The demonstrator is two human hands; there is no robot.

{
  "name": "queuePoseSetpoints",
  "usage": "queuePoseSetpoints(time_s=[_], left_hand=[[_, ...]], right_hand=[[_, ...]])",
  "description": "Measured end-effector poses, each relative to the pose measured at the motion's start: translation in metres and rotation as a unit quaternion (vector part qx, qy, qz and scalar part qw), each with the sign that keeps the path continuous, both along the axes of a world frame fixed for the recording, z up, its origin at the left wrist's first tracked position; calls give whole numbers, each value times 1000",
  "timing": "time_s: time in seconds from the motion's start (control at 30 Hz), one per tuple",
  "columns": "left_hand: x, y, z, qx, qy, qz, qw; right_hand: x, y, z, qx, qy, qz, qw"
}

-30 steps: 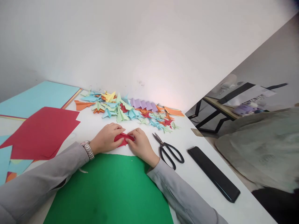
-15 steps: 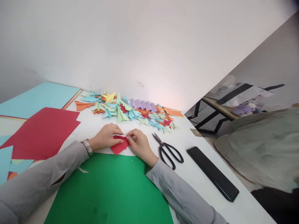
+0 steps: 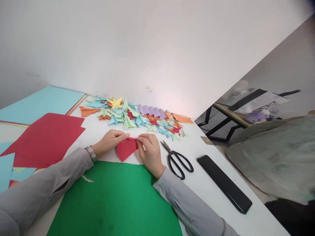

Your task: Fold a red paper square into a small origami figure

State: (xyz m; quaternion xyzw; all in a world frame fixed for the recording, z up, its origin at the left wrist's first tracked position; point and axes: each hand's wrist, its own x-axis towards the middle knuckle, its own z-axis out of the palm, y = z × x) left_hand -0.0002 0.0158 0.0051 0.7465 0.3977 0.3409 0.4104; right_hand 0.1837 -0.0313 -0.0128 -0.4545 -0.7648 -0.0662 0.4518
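Note:
A small piece of red paper is held between my two hands, just beyond the top edge of a green sheet. Its near end comes to a point, and a narrow fold shows along its far edge. My left hand pinches the upper left of the paper, thumb on top. At the upper right corner, my right hand grips it between thumb and fingers. Black-handled scissors lie to the right of my right hand, blades pointing away.
Many folded paper pieces in several colours lie along the wall. Large red sheets and light blue sheets are stacked on the left. A long black case rests near the right table edge. Beyond stands another table with bags.
Both hands have lifted and turned the red paper, so its broad face and pointed near end now show. My left thumb has moved to the far edge.

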Motion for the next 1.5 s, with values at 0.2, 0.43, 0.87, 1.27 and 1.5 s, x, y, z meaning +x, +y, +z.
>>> queuePoseSetpoints(time_s=[0.2, 0.43, 0.87, 1.27, 1.5], left_hand=[[-1, 2, 1, -52, -14, -53, 997], [-3, 4, 1, -73, 1, -139, 988], [-1, 8, -2, -64, 51, -101, 991], [2, 4, 2, -80, 46, -86, 992], [3, 5, 0, -100, 21, -110, 989]], right_hand=[[-4, -4, 3, -22, 46, 40, 998], [-8, 0, 4, -323, 138, 123, 928], [-8, 0, 9, -421, 116, 156, 886], [-12, 5, 14, -476, 97, 158, 860], [-11, 6, 12, -496, 187, 185, 827]])
